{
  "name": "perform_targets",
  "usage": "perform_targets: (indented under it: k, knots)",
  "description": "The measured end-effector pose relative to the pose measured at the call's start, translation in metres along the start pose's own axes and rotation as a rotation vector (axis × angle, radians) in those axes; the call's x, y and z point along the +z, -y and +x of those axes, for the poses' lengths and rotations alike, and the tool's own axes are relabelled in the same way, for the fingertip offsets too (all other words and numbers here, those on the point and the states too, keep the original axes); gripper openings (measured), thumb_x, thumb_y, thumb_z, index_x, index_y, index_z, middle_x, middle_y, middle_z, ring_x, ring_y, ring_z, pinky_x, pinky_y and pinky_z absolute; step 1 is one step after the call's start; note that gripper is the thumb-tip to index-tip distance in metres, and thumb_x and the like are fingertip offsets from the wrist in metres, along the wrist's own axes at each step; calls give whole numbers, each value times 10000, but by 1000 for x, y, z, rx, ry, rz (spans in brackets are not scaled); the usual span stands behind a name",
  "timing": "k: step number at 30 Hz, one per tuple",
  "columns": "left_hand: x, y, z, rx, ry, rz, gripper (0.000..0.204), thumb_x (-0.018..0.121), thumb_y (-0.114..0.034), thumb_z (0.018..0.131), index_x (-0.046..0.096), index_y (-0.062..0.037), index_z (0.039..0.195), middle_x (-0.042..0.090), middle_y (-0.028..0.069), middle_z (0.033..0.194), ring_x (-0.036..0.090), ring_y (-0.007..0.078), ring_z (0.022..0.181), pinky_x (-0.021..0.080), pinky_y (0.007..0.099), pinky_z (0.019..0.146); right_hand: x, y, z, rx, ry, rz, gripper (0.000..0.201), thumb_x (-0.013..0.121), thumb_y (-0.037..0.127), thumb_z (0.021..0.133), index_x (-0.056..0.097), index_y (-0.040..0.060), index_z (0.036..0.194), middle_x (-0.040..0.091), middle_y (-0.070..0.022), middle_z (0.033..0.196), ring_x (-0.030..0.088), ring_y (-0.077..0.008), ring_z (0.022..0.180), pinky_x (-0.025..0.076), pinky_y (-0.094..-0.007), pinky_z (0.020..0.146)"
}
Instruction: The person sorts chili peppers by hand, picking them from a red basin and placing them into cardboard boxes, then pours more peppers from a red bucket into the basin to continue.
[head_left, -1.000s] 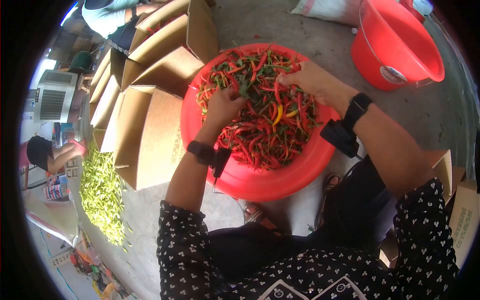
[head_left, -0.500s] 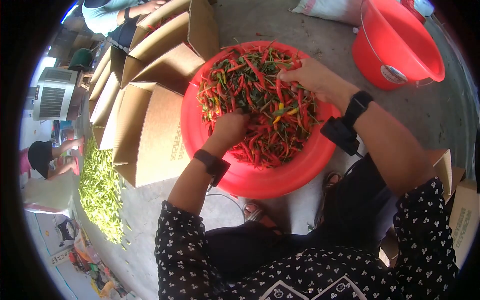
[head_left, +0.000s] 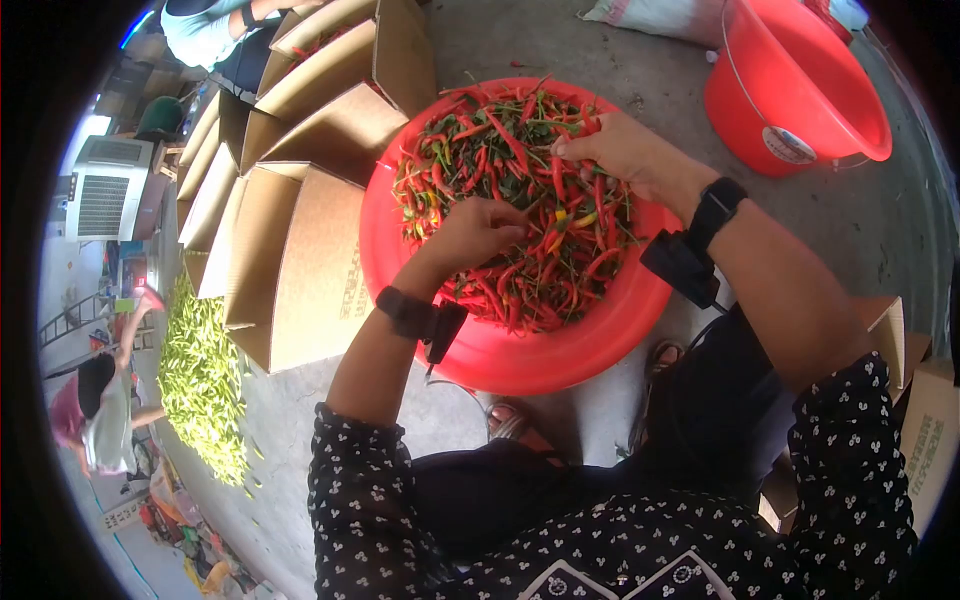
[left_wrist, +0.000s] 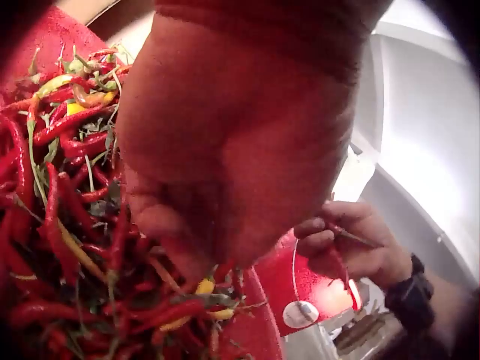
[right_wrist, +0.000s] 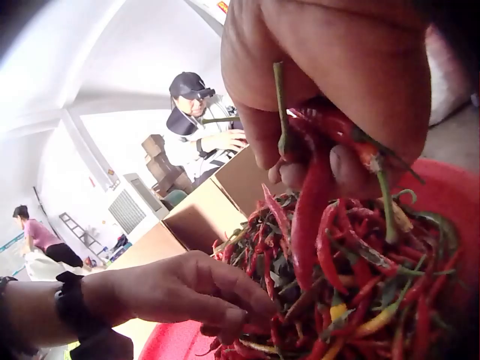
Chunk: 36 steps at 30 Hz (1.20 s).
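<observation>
A wide red basin (head_left: 520, 375) is heaped with red chili peppers (head_left: 520, 295), mixed with leaves, stems and a few yellow ones. My right hand (head_left: 635, 155) is raised over its right side, gripping a small bunch of red chili peppers (right_wrist: 311, 217) with green stems sticking out between curled fingers. Over the middle of the heap, my left hand (head_left: 470, 235) points downward, its bent fingers right at the peppers. The left hand (right_wrist: 195, 296) also shows low in the right wrist view. I cannot tell whether its fingertips pinch a pepper.
Open cardboard boxes (head_left: 310, 265) stand left of the basin, one with red peppers inside. Green peppers (head_left: 205, 390) lie spread on the floor beyond. A red bucket (head_left: 780, 110) stands at the back right. Other people are at the far left and behind the boxes.
My left hand dipped toward the near part of the heap, then shifted right to its middle. My right hand stays at the right side with its peppers. The person at far left has moved.
</observation>
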<state>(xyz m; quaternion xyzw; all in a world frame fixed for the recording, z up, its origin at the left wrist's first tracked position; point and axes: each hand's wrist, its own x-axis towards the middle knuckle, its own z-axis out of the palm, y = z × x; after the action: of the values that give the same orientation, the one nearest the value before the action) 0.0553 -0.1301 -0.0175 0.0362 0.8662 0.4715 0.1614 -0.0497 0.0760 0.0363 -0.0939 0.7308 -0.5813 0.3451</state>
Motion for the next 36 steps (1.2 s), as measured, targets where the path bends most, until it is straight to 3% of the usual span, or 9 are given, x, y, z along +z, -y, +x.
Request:
perform_targets:
  k: [3, 7, 10, 17, 20, 22, 25, 26, 36]
  knots:
    - [6, 20, -4, 70, 125, 370, 164, 640, -137, 747, 654, -2, 839, 627, 113, 735, 611, 175, 655, 483, 300, 614, -2, 0, 0, 3, 19, 11, 166, 642, 198, 760, 576, 47, 777, 544, -48, 643, 477, -133, 554, 329, -284, 453]
    - [45, 27, -12, 87, 126, 302, 187, 638, -197, 735, 664, -27, 808, 610, 152, 704, 603, 249, 624, 481, 343, 608, -2, -4, 4, -11, -28, 18, 166, 642, 193, 754, 577, 41, 760, 544, -53, 633, 473, -137, 544, 324, -285, 449]
    - [67, 8, -10, -79, 95, 677, 301, 641, -354, 720, 654, -54, 737, 601, 139, 635, 603, 300, 633, 479, 392, 589, -4, -5, 6, -13, -8, -15, 166, 641, 189, 749, 575, 36, 756, 542, -57, 629, 472, -138, 540, 315, -281, 442]
    - [80, 8, -7, -95, 21, 826, 310, 630, -373, 719, 653, -67, 762, 606, 146, 656, 612, 300, 658, 490, 402, 603, -7, 4, -4, 11, -3, 0, 124, 623, 168, 769, 593, 51, 794, 539, -21, 640, 472, -105, 555, 334, -256, 465]
    - [51, 2, -5, -74, 123, 584, 242, 592, -278, 765, 643, -44, 800, 622, 112, 682, 625, 254, 669, 500, 359, 611, -10, 8, -10, 48, 0, -37, 98, 601, 150, 795, 607, 67, 846, 538, 16, 660, 475, -81, 575, 360, -234, 486]
    - [29, 2, -8, -192, 329, -97, 182, 573, -196, 779, 632, -37, 844, 613, 69, 731, 573, 165, 606, 466, 299, 559, -12, 9, -12, 30, -1, -46, 102, 602, 157, 794, 606, 71, 848, 540, 18, 665, 476, -79, 576, 354, -234, 479]
    - [6, -24, -19, -373, 352, -371, 171, 521, -164, 838, 606, -33, 908, 589, 16, 735, 504, 81, 579, 412, 225, 537, -10, 7, -11, 55, 30, -76, 108, 613, 167, 788, 607, 80, 852, 539, 21, 668, 475, -77, 577, 337, -238, 466]
    - [7, -19, -19, -269, 362, -495, 176, 479, -150, 872, 590, -31, 939, 589, -4, 749, 489, 62, 569, 374, 193, 516, -9, 3, -9, 57, 41, -74, 106, 616, 168, 784, 604, 82, 844, 541, 23, 671, 475, -76, 578, 329, -238, 462]
    - [5, -50, -10, -119, 220, -624, 120, 504, -171, 890, 543, -61, 864, 552, -11, 734, 386, 30, 525, 312, 170, 469, 6, -1, -17, 90, 152, -159, 241, 690, 176, 719, 564, 74, 897, 567, 3, 722, 499, -97, 593, 365, -227, 478]
